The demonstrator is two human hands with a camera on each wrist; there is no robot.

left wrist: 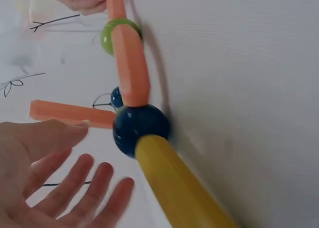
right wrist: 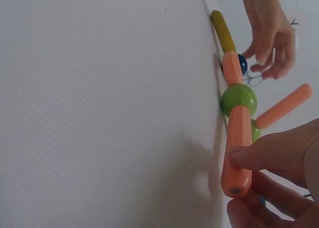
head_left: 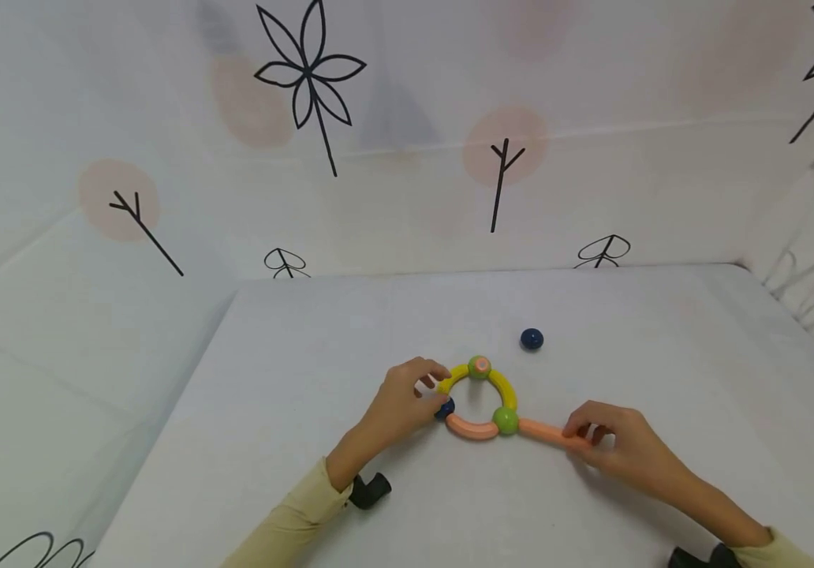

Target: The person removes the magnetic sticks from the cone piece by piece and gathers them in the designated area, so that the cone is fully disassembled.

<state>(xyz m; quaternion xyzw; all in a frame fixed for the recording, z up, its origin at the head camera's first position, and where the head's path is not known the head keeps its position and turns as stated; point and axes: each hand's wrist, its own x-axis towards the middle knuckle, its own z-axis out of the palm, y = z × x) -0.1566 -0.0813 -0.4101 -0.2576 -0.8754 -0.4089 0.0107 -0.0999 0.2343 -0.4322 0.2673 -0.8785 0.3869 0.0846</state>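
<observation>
Magnetic building sticks and balls form a ring on the table. Its yellow curved stick (head_left: 504, 388), pink curved stick (head_left: 472, 428), lower green ball (head_left: 505, 420) and blue ball (left wrist: 139, 129) show clearly. An orange stick (right wrist: 285, 106) stands up from the upper green ball (head_left: 479, 367). My right hand (head_left: 623, 443) pinches the outer end of a straight orange stick (right wrist: 239, 148), whose other end meets the lower green ball. My left hand (head_left: 401, 398) is beside the blue ball, its fingers spread and loosely bent, holding nothing.
A loose dark blue ball (head_left: 532, 339) lies on the white table (head_left: 293, 355), behind the ring and to its right. A white cloth backdrop (head_left: 407, 197) with plant drawings rises behind the table. Black wrist straps (head_left: 370, 491) sit below the hands.
</observation>
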